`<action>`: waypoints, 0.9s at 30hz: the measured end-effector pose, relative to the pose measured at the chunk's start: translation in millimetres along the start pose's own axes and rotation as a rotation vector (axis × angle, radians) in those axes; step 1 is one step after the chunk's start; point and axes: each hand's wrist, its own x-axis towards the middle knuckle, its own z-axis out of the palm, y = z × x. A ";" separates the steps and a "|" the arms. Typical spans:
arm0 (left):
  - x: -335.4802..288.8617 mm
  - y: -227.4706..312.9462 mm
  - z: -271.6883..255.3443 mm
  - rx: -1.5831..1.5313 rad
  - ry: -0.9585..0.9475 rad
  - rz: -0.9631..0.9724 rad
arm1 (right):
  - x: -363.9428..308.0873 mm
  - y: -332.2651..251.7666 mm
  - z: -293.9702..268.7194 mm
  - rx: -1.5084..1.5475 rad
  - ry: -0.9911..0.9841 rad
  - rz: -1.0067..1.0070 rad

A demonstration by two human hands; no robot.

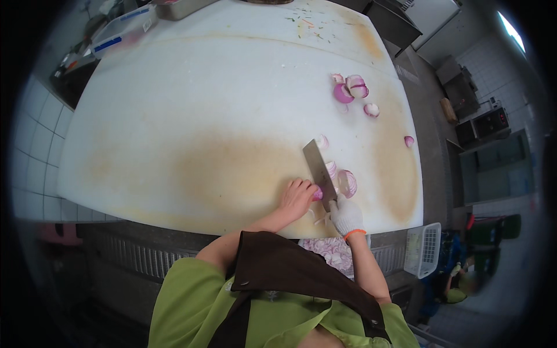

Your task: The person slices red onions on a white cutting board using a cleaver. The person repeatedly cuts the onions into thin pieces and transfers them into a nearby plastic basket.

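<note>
My right hand (347, 216), in a white knit glove with an orange cuff, grips the handle of a cleaver (318, 165). The broad blade stands on edge on the white work surface (174, 104). Just left of the blade, my bare left hand (297, 197) has its fingers curled over a red onion piece (317, 194), which is mostly hidden beneath them. To the right of the blade lies an onion half (347, 183), with other pieces close by. Sliced onion (328, 250) fills a container below the table edge, partly hidden by my apron.
Farther off at the right are larger red onion pieces (350, 88) and a small one (409, 141). Vegetable scraps (313, 24) are scattered at the far end. A clear plastic box (123, 32) and a metal tray (180, 8) stand far left. A white basket (428, 250) sits low right, near another person (455, 290).
</note>
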 end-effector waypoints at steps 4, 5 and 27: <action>-1.7 5.7 1.3 -0.062 0.017 -0.054 | -1.7 0.7 4.7 0.027 -0.002 0.035; -1.5 5.1 6.3 -0.068 0.024 -0.048 | -4.7 8.5 20.0 0.027 0.022 0.014; -17.6 -16.4 -3.9 -0.262 0.138 -0.109 | -7.2 -14.8 14.0 0.038 -0.038 0.017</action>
